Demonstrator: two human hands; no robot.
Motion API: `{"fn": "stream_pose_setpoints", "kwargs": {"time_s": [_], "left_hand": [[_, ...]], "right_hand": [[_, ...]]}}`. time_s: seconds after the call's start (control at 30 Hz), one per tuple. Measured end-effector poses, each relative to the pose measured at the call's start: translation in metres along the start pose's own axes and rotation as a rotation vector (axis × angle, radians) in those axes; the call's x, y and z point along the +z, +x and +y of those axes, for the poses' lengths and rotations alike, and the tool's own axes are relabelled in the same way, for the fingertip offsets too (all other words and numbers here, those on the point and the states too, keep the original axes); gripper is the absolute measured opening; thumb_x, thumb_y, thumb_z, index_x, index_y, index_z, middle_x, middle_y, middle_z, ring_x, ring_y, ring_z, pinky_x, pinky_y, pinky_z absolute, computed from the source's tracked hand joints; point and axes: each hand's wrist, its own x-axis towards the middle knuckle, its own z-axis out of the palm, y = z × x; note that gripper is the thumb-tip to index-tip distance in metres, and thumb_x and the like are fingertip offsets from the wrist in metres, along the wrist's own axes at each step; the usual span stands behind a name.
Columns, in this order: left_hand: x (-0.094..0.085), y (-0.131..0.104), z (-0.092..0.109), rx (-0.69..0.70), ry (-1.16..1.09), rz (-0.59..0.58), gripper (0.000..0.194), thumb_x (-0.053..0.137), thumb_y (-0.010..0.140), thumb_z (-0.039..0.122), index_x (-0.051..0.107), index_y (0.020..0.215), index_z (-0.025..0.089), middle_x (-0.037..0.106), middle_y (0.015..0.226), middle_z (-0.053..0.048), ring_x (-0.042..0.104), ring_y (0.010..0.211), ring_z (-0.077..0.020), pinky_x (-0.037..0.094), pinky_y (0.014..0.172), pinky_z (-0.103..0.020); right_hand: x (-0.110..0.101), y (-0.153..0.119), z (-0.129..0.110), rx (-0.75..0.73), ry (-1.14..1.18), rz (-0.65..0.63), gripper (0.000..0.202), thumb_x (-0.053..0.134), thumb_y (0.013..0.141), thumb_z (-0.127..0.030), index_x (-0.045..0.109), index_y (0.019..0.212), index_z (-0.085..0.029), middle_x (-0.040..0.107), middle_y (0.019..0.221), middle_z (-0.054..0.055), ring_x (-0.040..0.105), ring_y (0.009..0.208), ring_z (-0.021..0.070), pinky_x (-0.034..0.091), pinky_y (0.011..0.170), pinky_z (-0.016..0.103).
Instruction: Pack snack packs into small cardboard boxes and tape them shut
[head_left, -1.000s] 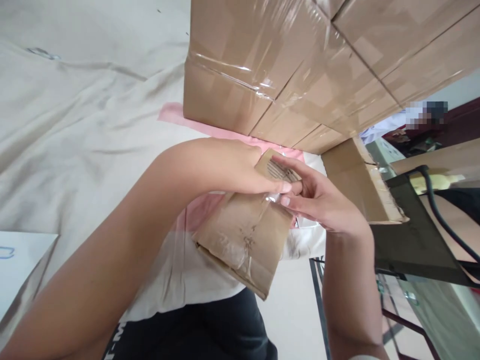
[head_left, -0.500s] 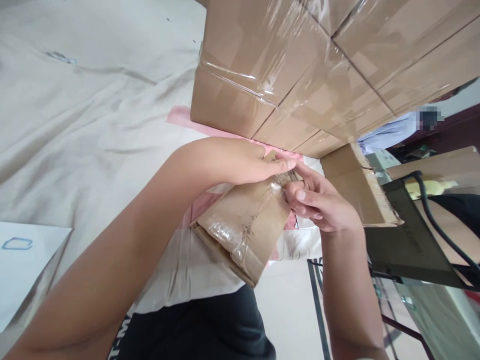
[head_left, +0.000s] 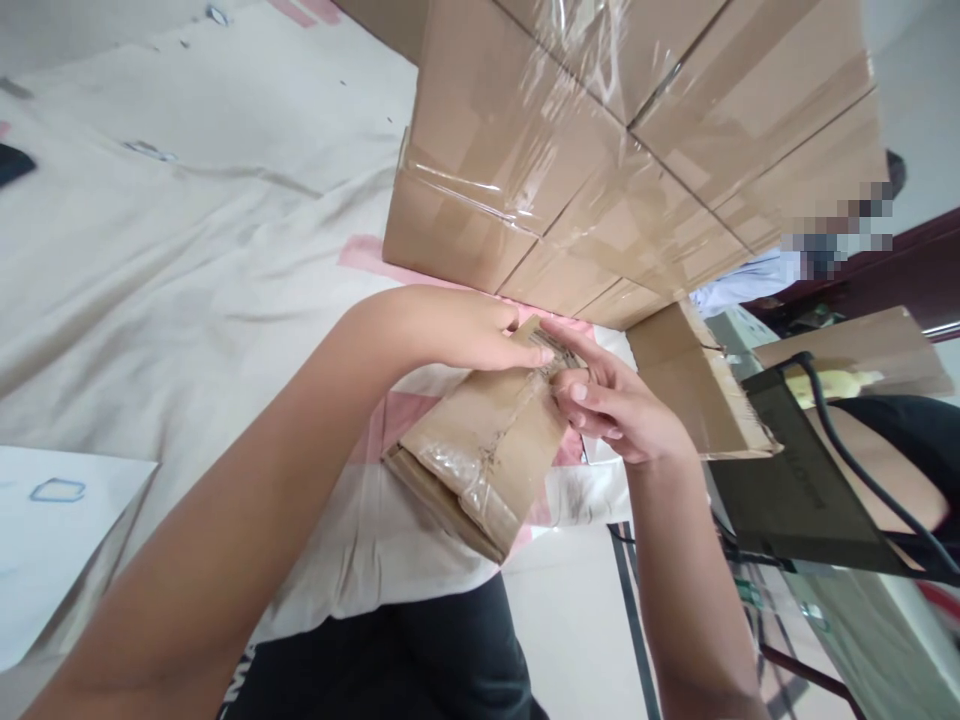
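The taped cardboard box (head_left: 487, 430) lies at the near edge of the cloth-covered worktop (head_left: 217, 310), its long axis running seven o'clock to one. Both hands meet its one-o'clock end: the left hand (head_left: 491, 335) lays its thumb on top, other fingers hidden, grip unclear; the right hand (head_left: 626, 410), at three o'clock, has half-curled fingers (head_left: 592, 422) against it, their hold uncertain.

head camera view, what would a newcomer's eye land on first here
Most likely the big stack of cardboard boxes wrapped in shiny clear film, filling the upper middle and right. Next, at the centre, the left hand and right hand at the far end of a small flat cardboard box, whose near end has shiny tape.
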Motion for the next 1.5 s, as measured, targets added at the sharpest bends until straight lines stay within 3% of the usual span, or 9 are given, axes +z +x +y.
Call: {"fn": "stream_pose_setpoints", "kwargs": {"time_s": [0.07,0.13,0.33,0.57,0.7,0.8,1.0,1.3,1.5], "left_hand": [[-0.005,0.0,-0.001,-0.028,0.027,-0.239,0.073,0.047,0.084,0.073,0.054,0.142,0.029,0.063,0.138,-0.006,0.063,0.115,-0.0298,0.046,0.1,-0.044],[-0.011,0.0,-0.001,-0.024,0.035,-0.303,0.066,0.051,0.084,0.066,0.053,0.14,0.03,0.063,0.138,-0.006,0.063,0.112,-0.0278,0.047,0.099,-0.039],[-0.014,0.0,-0.002,0.004,-0.002,-0.327,0.063,0.055,0.081,0.057,0.054,0.138,0.03,0.067,0.129,-0.004,0.064,0.105,-0.0255,0.047,0.091,-0.033],[-0.014,0.0,-0.003,0.019,-0.005,-0.321,0.06,0.05,0.086,0.062,0.057,0.135,0.029,0.063,0.138,-0.005,0.063,0.111,-0.0271,0.048,0.089,-0.033],[-0.017,-0.003,0.0,-0.035,-0.058,-0.31,0.064,0.036,0.092,0.069,0.052,0.141,0.031,0.059,0.145,-0.004,0.059,0.122,-0.0285,0.044,0.1,-0.036],[-0.016,-0.004,0.003,-0.01,-0.077,-0.3,0.074,0.044,0.086,0.074,0.047,0.146,0.031,0.053,0.151,-0.004,0.057,0.126,-0.0293,0.045,0.101,-0.036],[-0.008,-0.001,0.002,0.02,-0.027,-0.303,0.074,0.054,0.08,0.069,0.053,0.14,0.026,0.061,0.141,-0.009,0.062,0.115,-0.0292,0.049,0.091,-0.036],[-0.006,-0.004,0.011,-0.012,0.026,-0.333,0.07,0.061,0.076,0.059,0.052,0.138,0.026,0.066,0.132,-0.008,0.065,0.106,-0.0296,0.052,0.083,-0.037],[-0.003,-0.008,0.027,-0.054,0.103,-0.332,0.062,0.059,0.076,0.06,0.056,0.129,0.027,0.071,0.118,-0.007,0.068,0.096,-0.0292,0.053,0.08,-0.038]], "right_hand": [[-0.002,0.001,0.005,-0.049,0.038,-0.023,0.092,0.079,0.083,-0.036,0.026,0.159,-0.029,0.06,0.066,-0.008,0.021,0.038,0.0036,0.012,0.036,0.02],[-0.005,0.002,0.01,-0.104,0.08,-0.057,0.099,0.08,0.082,-0.037,0.02,0.16,-0.033,0.066,0.073,-0.006,0.022,0.038,0.0036,0.014,0.035,0.019],[-0.008,0.003,0.012,-0.134,0.117,-0.127,0.111,0.083,0.079,-0.041,0.01,0.162,-0.035,0.069,0.074,-0.004,0.028,0.04,0.0054,0.019,0.036,0.019],[0.003,0.004,-0.001,0.01,-0.022,-0.076,0.114,0.083,0.079,-0.032,0.006,0.164,-0.028,0.068,0.073,-0.001,0.053,0.057,0.0112,0.024,0.041,0.018],[0.007,0.005,-0.005,0.07,-0.08,-0.043,0.108,0.08,0.082,-0.028,0.009,0.164,-0.027,0.066,0.068,-0.002,0.048,0.052,0.0093,0.021,0.039,0.017],[0.009,0.005,-0.008,0.082,-0.091,-0.038,0.106,0.079,0.083,-0.028,0.01,0.164,-0.026,0.064,0.065,-0.004,0.04,0.047,0.0069,0.019,0.039,0.017],[0.012,0.005,-0.014,0.106,-0.145,-0.051,0.104,0.076,0.086,-0.031,0.008,0.164,-0.023,0.062,0.063,-0.005,0.029,0.041,0.0042,0.016,0.039,0.018],[0.015,0.0,-0.016,0.155,-0.254,0.024,0.1,0.073,0.083,-0.028,0.013,0.163,-0.024,0.059,0.066,-0.006,0.04,0.048,0.0078,0.023,0.043,0.019],[0.027,-0.018,-0.013,0.114,-0.587,0.229,0.093,0.066,0.086,-0.023,0.015,0.163,-0.029,0.057,0.068,-0.005,0.051,0.061,0.0131,0.039,0.054,0.024]]}}
